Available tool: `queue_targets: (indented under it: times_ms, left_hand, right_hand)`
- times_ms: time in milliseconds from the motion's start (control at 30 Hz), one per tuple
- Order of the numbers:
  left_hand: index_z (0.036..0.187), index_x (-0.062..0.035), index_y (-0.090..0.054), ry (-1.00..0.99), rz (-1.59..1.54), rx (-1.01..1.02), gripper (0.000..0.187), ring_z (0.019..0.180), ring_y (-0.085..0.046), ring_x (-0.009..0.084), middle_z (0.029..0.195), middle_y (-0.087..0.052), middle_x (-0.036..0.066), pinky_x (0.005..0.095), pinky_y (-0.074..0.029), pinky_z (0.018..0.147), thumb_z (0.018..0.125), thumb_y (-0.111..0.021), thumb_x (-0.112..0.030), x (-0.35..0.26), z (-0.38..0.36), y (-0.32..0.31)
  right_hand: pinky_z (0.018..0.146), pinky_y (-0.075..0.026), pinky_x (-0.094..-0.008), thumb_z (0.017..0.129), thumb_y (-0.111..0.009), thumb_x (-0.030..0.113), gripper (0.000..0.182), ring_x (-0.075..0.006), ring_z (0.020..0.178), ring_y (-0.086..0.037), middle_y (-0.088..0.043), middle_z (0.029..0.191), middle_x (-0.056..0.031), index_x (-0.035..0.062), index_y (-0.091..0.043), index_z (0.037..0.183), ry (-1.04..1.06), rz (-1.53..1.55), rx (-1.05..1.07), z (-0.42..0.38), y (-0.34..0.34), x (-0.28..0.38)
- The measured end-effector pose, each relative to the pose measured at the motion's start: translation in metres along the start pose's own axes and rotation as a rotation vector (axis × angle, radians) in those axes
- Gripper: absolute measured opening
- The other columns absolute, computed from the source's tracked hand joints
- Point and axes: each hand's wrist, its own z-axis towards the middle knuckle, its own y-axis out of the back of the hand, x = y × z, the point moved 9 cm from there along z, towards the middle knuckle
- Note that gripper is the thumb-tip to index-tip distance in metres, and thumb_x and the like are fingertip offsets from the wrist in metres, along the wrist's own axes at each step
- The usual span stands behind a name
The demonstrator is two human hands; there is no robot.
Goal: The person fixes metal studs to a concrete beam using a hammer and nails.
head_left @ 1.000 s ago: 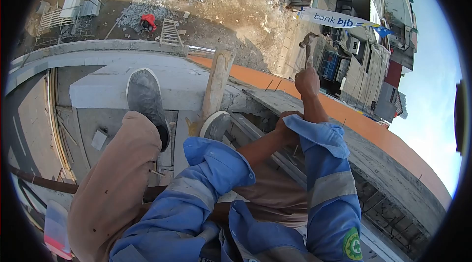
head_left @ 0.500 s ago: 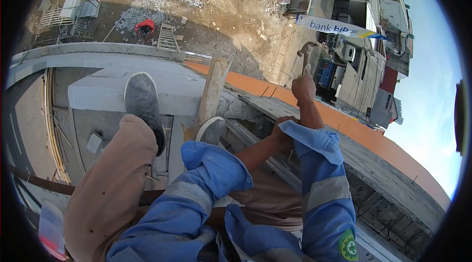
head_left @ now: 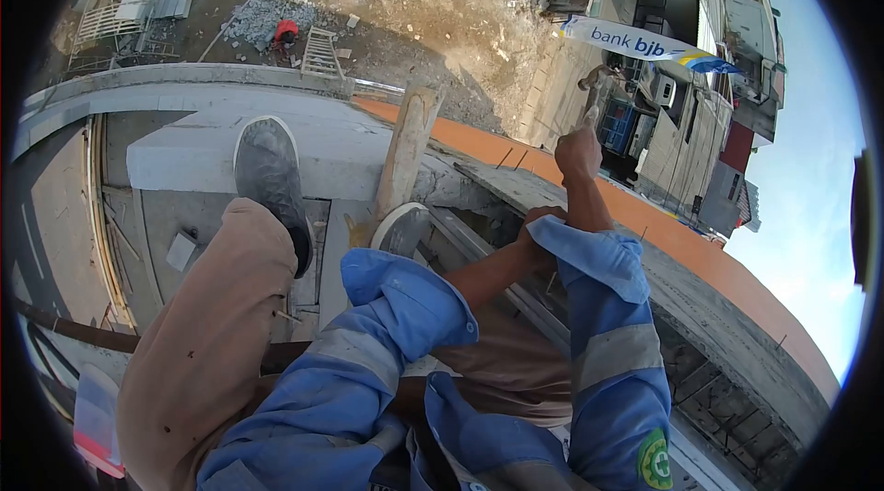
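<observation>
My right hand (head_left: 578, 156) is closed round the handle of a hammer (head_left: 594, 95), held out past the wall's edge. The hammer's head blends with the street far below. My left hand (head_left: 541, 231) looks curled close beside my right forearm, low near the wall top. The right forearm and blue cuff cover most of its fingers, and what they hold is hidden. Under my arms runs the rough concrete wall top (head_left: 727, 316) with short rebar stubs. Near my shoe a wooden post (head_left: 406, 146) stands against a broken concrete edge.
My left shoe (head_left: 267, 169) rests by a pale concrete beam (head_left: 184, 150). An orange wall face (head_left: 497, 141) drops away to the ground far below. Down there are a person in red (head_left: 285, 34), a rubble heap (head_left: 262, 19), a wooden ladder (head_left: 321, 53) and a banner (head_left: 635, 42).
My right hand and the hammer have shifted slightly up and right, and the hammer leans more to the right. The left hand stays beside the right forearm. The whole view has moved a little.
</observation>
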Motion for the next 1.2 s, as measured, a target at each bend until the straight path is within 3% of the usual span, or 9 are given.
queue_targets:
  times_ms: [100, 200, 367, 533, 667, 733, 833, 1067, 1200]
  left_hand:
    - [0.105, -0.0175, -0.067, -0.049, -0.059, -0.011, 0.041, 0.104, -0.063, 0.0222, 0.104, -0.066, 0.006, 0.0369, -0.049, 0.092, 0.073, -0.069, -0.043, 0.012, -0.004, -0.027]
    - [0.109, -0.0156, -0.065, 0.019, -1.266, -0.172, 0.044, 0.104, -0.063, 0.0224, 0.107, -0.065, 0.007, 0.0364, -0.049, 0.091, 0.074, -0.069, -0.042, 0.048, 0.004, -0.085]
    - [0.106, -0.0123, -0.065, -0.156, -0.1, -0.028, 0.045, 0.1, -0.065, 0.0232, 0.103, -0.067, 0.009, 0.0378, -0.05, 0.087, 0.072, -0.072, -0.042, 0.018, 0.011, -0.05]
    - [0.094, -0.0128, -0.068, 0.031, -0.084, 0.018, 0.036, 0.088, -0.068, 0.0256, 0.089, -0.069, 0.009, 0.0393, -0.053, 0.079, 0.072, -0.072, -0.041, -0.001, 0.005, 0.006]
    - [0.091, -0.0138, -0.069, 0.041, -0.118, -0.043, 0.032, 0.087, -0.068, 0.0262, 0.087, -0.069, 0.008, 0.0391, -0.053, 0.078, 0.074, -0.071, -0.041, 0.008, 0.003, -0.003]
    - [0.092, -0.0137, -0.069, -0.069, -0.069, -0.164, 0.032, 0.089, -0.068, 0.0264, 0.088, -0.069, 0.008, 0.0394, -0.053, 0.079, 0.074, -0.07, -0.04, 0.009, -0.002, -0.02]
    - [0.093, -0.0137, -0.069, -0.096, -0.056, -0.139, 0.031, 0.093, -0.067, 0.0268, 0.09, -0.069, 0.009, 0.0399, -0.052, 0.081, 0.076, -0.068, -0.04, 0.004, 0.009, 0.003]
    - [0.097, -0.0151, -0.069, -0.031, -0.085, 0.025, 0.033, 0.096, -0.066, 0.0259, 0.096, -0.068, 0.009, 0.0397, -0.052, 0.084, 0.076, -0.068, -0.041, 0.002, 0.005, -0.006]
    - [0.099, -0.0151, -0.068, -0.109, -0.038, -0.052, 0.035, 0.096, -0.066, 0.0248, 0.096, -0.068, 0.009, 0.039, -0.052, 0.085, 0.075, -0.068, -0.041, 0.014, 0.004, -0.04]
  right_hand:
    - [0.08, -0.053, -0.0432, 0.085, -0.056, 0.009, 0.069, -0.0374, 0.095, -0.067, -0.067, 0.104, -0.0265, -0.001, -0.027, 0.147, -0.051, -0.004, 0.068, -0.004, -0.017, -0.002]
    - [0.074, -0.054, -0.0438, 0.085, -0.055, 0.009, 0.064, -0.037, 0.088, -0.068, -0.067, 0.1, -0.026, -0.0008, -0.034, 0.144, 0.016, -0.187, 0.424, 0.015, -0.101, -0.026]
    - [0.068, -0.054, -0.0446, 0.084, -0.056, 0.009, 0.063, -0.0376, 0.081, -0.069, -0.068, 0.097, -0.0236, 0.0002, -0.037, 0.143, -0.109, -0.06, 0.624, -0.008, -0.077, -0.031]
    - [0.069, -0.054, -0.0463, 0.083, -0.056, 0.008, 0.066, -0.0378, 0.081, -0.069, -0.068, 0.098, -0.0236, 0.0013, -0.034, 0.145, 0.074, -0.007, -0.146, -0.006, 0.01, -0.001]
    - [0.073, -0.054, -0.0463, 0.083, -0.056, 0.008, 0.055, -0.0377, 0.085, -0.069, -0.069, 0.097, -0.023, 0.0002, -0.047, 0.137, 0.0, -0.028, -0.138, -0.007, 0.003, -0.002]
    - [0.076, -0.053, -0.0471, 0.083, -0.055, 0.009, 0.039, -0.0377, 0.089, -0.068, -0.069, 0.096, -0.0234, -0.0013, -0.062, 0.12, -0.023, -0.15, 0.563, -0.012, -0.07, -0.014]
    - [0.073, -0.054, -0.0463, 0.083, -0.054, 0.009, 0.027, -0.0378, 0.086, -0.069, -0.069, 0.093, -0.0249, -0.0026, -0.071, 0.101, 0.464, -0.541, 0.502, 0.007, -0.112, -0.013]
    - [0.079, -0.053, -0.0476, 0.083, -0.053, 0.01, 0.078, -0.0393, 0.093, -0.067, -0.067, 0.102, -0.0256, 0.0054, -0.016, 0.152, 0.052, -0.039, -0.014, -0.006, 0.008, 0.006]
    - [0.081, -0.052, -0.0474, 0.082, -0.054, 0.011, 0.061, -0.0386, 0.096, -0.066, -0.067, 0.1, -0.0272, -0.001, -0.042, 0.14, 0.076, -0.09, 0.094, 0.005, -0.042, -0.011]
